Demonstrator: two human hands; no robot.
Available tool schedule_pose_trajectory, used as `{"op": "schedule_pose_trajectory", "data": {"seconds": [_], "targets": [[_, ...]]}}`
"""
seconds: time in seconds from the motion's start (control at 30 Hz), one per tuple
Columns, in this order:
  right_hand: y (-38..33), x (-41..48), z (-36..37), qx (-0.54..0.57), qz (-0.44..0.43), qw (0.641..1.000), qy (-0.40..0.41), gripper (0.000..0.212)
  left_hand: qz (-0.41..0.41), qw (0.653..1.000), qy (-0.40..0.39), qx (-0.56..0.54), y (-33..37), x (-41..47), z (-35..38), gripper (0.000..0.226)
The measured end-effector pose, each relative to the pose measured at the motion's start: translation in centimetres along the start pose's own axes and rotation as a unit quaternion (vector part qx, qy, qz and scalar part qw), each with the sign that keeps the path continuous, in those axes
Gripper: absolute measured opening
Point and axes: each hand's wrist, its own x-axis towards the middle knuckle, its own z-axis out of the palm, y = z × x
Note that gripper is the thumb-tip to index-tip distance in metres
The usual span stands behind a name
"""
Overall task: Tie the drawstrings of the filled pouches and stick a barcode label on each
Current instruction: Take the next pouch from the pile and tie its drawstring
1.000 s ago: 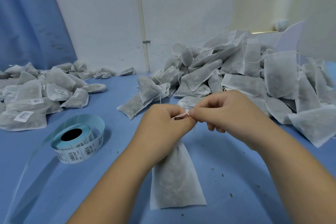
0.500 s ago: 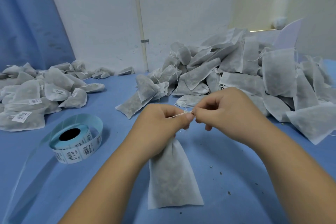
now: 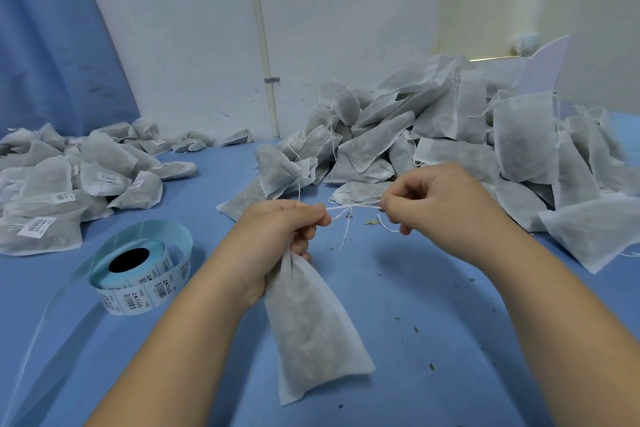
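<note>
1. Blue cloth covers the bench [image 3: 433, 288], smooth and matte, flecked with small dark crumbs [image 3: 431, 367] at the lower right of the frame.
2. A white plastered wall [image 3: 346, 28] fills the top of the frame. A thin white pipe [image 3: 261, 45] runs up it, and a blue curtain [image 3: 52, 45] hangs at the upper left.
3. The grey-white non-woven fabric pouch [image 3: 311, 333] is just below the frame's centre. It is soft and thin enough to show a speckled dark filling, and it slants from the left hand [image 3: 280, 229] down to the bench.
4. The left fingers [image 3: 311, 215] are curled round the pouch's gathered neck, thumb and forefinger pinching the thin white drawstring [image 3: 353, 207].
5. The right hand [image 3: 440, 198] pinches the drawstring's other end in its fingers [image 3: 391, 204]. The string runs taut between the hands, with loose ends dangling.
6. At the lower left stands a round roll of white barcode labels on pale blue backing [image 3: 138, 274], well apart from the pouch. A translucent strip of backing [image 3: 41, 322] trails to the frame's lower-left edge.
7. A low pile of labelled pouches [image 3: 52, 191] lies at the left edge.
8. A taller heap of unlabelled pouches with loose strings [image 3: 450, 135] rises at the right, its front partly hidden by the right hand.
</note>
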Motion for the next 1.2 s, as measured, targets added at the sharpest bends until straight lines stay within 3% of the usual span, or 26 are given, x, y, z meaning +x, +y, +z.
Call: {"op": "schedule_pose_trajectory", "data": {"seconds": [0.2,0.27,0.43,0.53,0.67,0.77,0.9,1.2], "targets": [[0.3,0.2,-0.1,0.005,-0.008,1.0,0.023,0.019,0.002,0.999,-0.002,0.048,-0.9,0.8,-0.9,0.025],[0.4,0.2,0.0,0.01,-0.011,0.999,0.04,0.019,-0.006,0.995,-0.022,0.1,-0.9,0.8,-1.2,0.012],[0.5,0.4,-0.1,0.035,-0.02,0.995,0.096,0.018,-0.089,0.975,-0.153,0.131,-1.1,0.9,-2.7,0.039],[0.6,0.5,-0.1,0.036,-0.032,0.994,0.1,0.022,-0.116,0.957,-0.215,0.154,-1.4,0.7,-2.8,0.036],[0.3,0.2,0.4,0.065,-0.065,0.992,0.084,0.019,-0.112,0.971,-0.133,0.166,-1.8,1.0,-2.2,0.007],[-0.5,-0.6,1.4,0.045,-0.124,0.99,0.042,0.016,-0.093,0.986,-0.063,0.122,-2.0,1.1,-1.7,0.011],[-1.4,-1.5,2.9,-0.065,-0.221,0.973,-0.023,0.013,-0.059,0.996,-0.023,0.065,-2.1,1.1,-1.2,0.016],[-1.2,-1.6,4.0,-0.168,-0.222,0.959,-0.06,0.006,-0.009,0.999,0.049,0.022,-2.2,1.5,-0.6,0.022]]}}
